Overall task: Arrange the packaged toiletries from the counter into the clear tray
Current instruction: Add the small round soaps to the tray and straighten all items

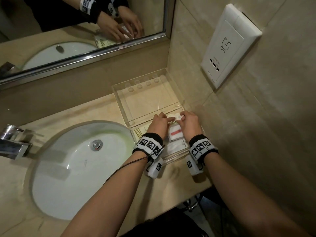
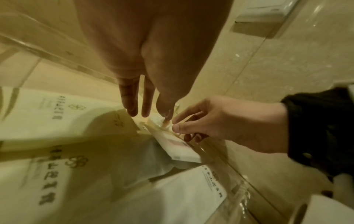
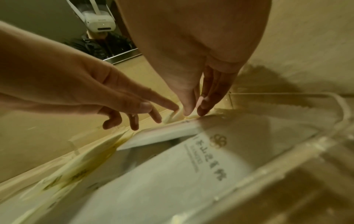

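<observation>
The clear tray [image 1: 172, 158] sits on the counter in the corner by the right wall. In it lie a white packet with a red stripe [image 1: 174, 134], a white printed sachet [image 1: 176, 147] and pale yellow leaf-print packets [image 1: 140, 130]. At the tray's far end both hands meet on a small white packet [image 1: 175, 118]. My right hand [image 1: 182, 117] pinches its edge between thumb and forefinger [image 2: 177, 122]. My left hand [image 1: 171, 119] touches it with a straight forefinger [image 3: 172, 109]. The left wrist view shows the left fingers [image 2: 132, 110] held straight.
A second clear acrylic piece [image 1: 119, 100] with round studs lies just behind the tray. The white sink [image 1: 68, 168] and chrome tap [image 1: 13, 142] are to the left. A mirror hangs behind, and the right wall close by carries a socket plate [image 1: 230, 45].
</observation>
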Motion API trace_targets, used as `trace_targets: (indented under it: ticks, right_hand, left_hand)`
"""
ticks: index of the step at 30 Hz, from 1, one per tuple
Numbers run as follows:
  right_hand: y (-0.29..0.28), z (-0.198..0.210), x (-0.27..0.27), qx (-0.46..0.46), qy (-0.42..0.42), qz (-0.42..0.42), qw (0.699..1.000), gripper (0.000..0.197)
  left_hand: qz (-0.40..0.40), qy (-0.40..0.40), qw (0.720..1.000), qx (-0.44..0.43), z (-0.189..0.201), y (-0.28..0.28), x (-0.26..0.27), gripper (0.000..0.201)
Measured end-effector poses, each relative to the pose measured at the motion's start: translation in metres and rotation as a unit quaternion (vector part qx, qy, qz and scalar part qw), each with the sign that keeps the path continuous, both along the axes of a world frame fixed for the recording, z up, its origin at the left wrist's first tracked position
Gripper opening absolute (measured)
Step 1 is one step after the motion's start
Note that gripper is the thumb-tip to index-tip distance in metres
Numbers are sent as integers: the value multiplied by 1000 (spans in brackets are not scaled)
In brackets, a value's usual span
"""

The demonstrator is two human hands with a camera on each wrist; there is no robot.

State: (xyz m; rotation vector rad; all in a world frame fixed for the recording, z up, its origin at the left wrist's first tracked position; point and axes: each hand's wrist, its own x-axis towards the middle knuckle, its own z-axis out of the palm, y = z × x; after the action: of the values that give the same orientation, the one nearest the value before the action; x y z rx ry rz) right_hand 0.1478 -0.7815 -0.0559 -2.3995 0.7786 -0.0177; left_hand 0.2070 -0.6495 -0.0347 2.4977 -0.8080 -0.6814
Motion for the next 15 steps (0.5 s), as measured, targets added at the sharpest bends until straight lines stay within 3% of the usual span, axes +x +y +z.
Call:
trace_targets:
  ticks: [3, 15]
  right_hand:
    - [1, 0, 0, -15, -3, 6, 1000, 33]
    - [-2, -1, 7, -39, 30, 25, 998, 37]
  left_hand:
    - [-42, -39, 998, 37, 4, 0, -1, 53]
    - [-74, -53, 992, 91, 9, -10, 5, 67]
